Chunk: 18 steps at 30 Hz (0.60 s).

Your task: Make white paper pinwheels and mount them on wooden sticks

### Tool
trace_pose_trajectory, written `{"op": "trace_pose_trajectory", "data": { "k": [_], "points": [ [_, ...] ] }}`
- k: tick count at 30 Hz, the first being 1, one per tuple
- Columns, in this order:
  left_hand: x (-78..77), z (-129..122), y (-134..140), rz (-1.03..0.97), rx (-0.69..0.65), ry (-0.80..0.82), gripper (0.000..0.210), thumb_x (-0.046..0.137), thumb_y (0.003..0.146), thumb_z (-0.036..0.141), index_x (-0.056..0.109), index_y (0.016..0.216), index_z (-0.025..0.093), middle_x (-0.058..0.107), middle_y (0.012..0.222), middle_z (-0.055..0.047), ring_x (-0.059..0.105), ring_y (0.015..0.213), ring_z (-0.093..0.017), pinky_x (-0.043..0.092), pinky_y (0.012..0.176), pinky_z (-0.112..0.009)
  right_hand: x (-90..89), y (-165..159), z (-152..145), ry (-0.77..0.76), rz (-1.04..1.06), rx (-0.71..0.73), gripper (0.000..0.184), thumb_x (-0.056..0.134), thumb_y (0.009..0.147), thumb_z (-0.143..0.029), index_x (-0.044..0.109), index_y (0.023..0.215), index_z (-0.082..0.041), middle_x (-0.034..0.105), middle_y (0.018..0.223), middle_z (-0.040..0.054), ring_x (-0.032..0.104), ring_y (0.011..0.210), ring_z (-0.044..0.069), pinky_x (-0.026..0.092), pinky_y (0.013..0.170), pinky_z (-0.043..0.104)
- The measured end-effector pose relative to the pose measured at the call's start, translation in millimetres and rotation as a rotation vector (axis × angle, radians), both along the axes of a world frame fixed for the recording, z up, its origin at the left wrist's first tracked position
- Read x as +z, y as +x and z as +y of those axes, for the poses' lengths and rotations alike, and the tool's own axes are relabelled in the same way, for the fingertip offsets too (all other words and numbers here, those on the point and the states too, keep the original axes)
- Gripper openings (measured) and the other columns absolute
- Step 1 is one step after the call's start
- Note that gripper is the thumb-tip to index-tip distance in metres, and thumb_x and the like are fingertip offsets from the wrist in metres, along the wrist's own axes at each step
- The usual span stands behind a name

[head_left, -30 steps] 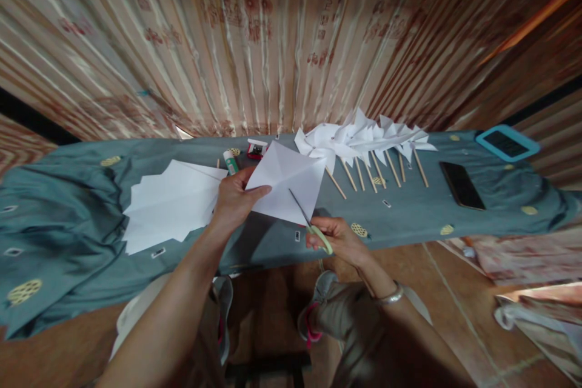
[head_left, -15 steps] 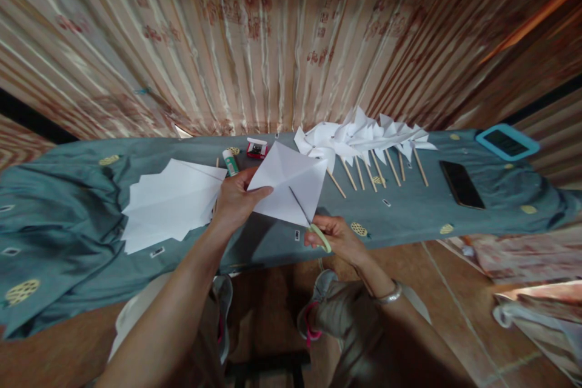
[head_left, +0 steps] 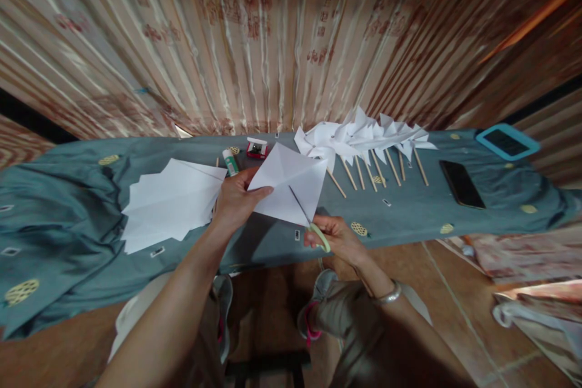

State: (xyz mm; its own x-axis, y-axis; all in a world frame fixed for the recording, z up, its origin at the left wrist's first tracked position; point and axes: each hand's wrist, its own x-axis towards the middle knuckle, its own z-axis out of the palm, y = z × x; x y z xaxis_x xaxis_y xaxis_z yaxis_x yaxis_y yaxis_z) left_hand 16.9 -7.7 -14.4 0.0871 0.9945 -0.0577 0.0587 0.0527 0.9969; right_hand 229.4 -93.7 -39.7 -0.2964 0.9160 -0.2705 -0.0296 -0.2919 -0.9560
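My left hand [head_left: 239, 197] pinches the left corner of a creased white square of paper [head_left: 295, 173], thumb on top. The sheet is turned like a diamond and held above the cloth. In my right hand [head_left: 339, 236] is a pair of scissors [head_left: 321, 239] with pale green handles. Their blade lies along the paper from its lower right corner toward the middle, and the other blade is hidden. Left of my left hand, a fanned stack of white sheets [head_left: 170, 206] lies on the cloth. Several white paper pinwheels [head_left: 359, 136] on wooden sticks lie in a row at the back right.
A glue stick [head_left: 230, 162] and a small red box [head_left: 257, 148] with dark bits in it lie behind my left hand. To the right are a black phone [head_left: 462, 184] and a blue-framed tablet [head_left: 508, 141]. A green-blue cloth [head_left: 273, 248] covers the narrow table, with a curtain behind.
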Motion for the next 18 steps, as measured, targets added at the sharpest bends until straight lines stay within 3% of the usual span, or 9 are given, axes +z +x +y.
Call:
{"op": "trace_pose_trajectory", "data": {
  "k": [18],
  "points": [
    [-7.5,0.4,-3.5,0.058,-0.010,0.032,0.047,0.078,0.061,0.032,0.071,0.105,0.016,0.075,0.086,-0.003,0.067,0.068,-0.019,0.048,0.057,-0.025,2.5,-1.6,-0.8,0.013,0.001,-0.008,0.041,0.080,0.062,-0.053,0.065,0.070,-0.016,0.061,0.058,-0.0038,0.047,0.048,0.005,0.038,0.048,0.019]
  ]
}}
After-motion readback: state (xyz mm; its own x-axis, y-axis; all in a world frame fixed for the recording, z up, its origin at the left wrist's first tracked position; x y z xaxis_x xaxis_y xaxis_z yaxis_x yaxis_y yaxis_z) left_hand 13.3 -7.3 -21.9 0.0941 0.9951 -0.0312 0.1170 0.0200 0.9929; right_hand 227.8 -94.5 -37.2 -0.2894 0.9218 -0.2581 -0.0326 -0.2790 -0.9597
